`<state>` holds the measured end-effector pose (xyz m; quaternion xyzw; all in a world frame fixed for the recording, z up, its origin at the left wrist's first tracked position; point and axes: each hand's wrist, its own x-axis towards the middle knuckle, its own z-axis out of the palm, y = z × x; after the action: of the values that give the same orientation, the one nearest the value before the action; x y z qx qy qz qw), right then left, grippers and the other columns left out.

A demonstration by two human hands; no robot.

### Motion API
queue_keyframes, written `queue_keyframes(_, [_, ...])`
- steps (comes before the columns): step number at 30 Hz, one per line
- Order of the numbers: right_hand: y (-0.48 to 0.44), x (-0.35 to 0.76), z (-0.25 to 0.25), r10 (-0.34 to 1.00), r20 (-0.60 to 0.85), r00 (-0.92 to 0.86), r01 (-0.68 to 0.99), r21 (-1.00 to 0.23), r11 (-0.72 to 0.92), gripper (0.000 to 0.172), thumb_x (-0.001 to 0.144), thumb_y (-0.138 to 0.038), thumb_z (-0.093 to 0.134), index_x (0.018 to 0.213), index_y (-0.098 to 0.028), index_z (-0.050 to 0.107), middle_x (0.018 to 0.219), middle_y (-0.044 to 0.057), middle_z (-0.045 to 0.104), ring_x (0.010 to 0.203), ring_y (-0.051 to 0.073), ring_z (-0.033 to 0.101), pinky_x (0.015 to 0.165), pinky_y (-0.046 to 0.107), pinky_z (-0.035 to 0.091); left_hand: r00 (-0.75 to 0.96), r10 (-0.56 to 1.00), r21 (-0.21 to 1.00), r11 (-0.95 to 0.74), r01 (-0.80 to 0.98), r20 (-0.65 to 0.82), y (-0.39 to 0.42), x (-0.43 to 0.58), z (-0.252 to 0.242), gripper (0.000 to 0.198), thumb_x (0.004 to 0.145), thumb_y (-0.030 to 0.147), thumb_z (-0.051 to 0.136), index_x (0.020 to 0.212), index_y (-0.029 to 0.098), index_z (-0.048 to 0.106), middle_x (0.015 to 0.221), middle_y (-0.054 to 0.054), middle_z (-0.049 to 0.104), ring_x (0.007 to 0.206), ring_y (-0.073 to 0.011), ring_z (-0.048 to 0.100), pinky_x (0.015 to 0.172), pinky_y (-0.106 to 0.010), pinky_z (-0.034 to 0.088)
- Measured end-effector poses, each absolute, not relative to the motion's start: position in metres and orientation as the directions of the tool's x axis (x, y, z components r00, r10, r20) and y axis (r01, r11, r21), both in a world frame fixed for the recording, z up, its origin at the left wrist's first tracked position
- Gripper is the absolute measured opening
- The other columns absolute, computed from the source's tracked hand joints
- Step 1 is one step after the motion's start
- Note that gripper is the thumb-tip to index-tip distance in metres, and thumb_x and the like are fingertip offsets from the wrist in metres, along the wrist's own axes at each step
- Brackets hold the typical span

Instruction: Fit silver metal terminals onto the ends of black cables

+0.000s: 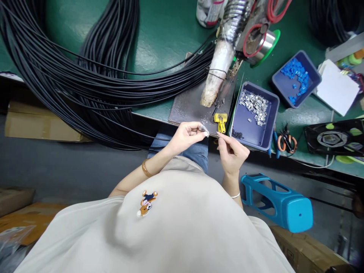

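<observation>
My left hand (189, 135) is closed in a pinch at the table's front edge, with a small whitish-silver piece (206, 132) at its fingertips; it looks like the metal connectors in the tray, but its kind is unclear. Just to the right, my right hand (231, 151) pinches thumb against forefinger, and whatever lies between them is too small to make out. The hands are close but apart. Beyond them a yellow clip (221, 122) stands on a dark board (187, 108). Beside my right hand is a purple tray (241, 113) holding small silver metal connectors (256, 107) and tiny black pieces (237, 134).
Black cable bundles (136, 89) spread across the green table (162, 34) on the left. A foil-wrapped duct (217, 76) hangs over the board, near a solder spool (263, 49). Right: a bin of blue pieces (301, 77), orange-handled cutters (287, 142), a fan (332, 138), a blue stool (284, 204).
</observation>
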<state>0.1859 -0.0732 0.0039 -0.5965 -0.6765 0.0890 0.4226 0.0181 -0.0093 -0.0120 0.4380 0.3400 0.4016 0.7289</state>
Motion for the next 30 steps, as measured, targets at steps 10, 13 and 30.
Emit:
queue_keyframes(10, [-0.066,0.170,0.008,0.948,0.118,0.294,0.391,-0.920,-0.006,0.016,0.088,-0.035,0.066,0.081,-0.021,0.070,0.077,0.000,0.063,0.059,0.009,0.049,0.053,0.025,0.036,0.431,0.900,0.946,0.195,-0.259,-0.067,-0.010,0.020,-0.010,0.016,0.076,0.024,0.069,0.070,0.013,0.060,0.064,0.003,0.049,0.058,-0.0052,0.042,0.056,-0.018,0.036])
queue_keyframes(13, [-0.062,0.171,0.009,0.974,-0.002,0.228,0.300,-0.951,-0.072,0.015,0.086,-0.034,0.068,0.079,-0.020,0.068,0.077,-0.002,0.063,0.055,0.007,0.043,0.051,0.024,0.032,0.391,0.920,0.976,0.076,-0.204,0.010,-0.014,0.022,-0.013,0.013,0.077,0.020,0.066,0.070,0.013,0.057,0.065,0.003,0.048,0.060,-0.0054,0.044,0.059,-0.017,0.040])
queue_keyframes(30, [-0.056,0.180,0.008,0.979,-0.081,0.187,0.311,-0.940,-0.137,0.020,0.082,-0.038,0.065,0.076,-0.019,0.064,0.069,-0.002,0.057,0.054,0.007,0.038,0.047,0.022,0.027,0.348,0.799,0.798,-0.572,0.186,0.491,-0.018,0.020,-0.022,0.010,0.086,0.017,0.059,0.082,0.015,0.069,0.068,-0.002,0.063,0.060,-0.0107,0.052,0.061,-0.023,0.040])
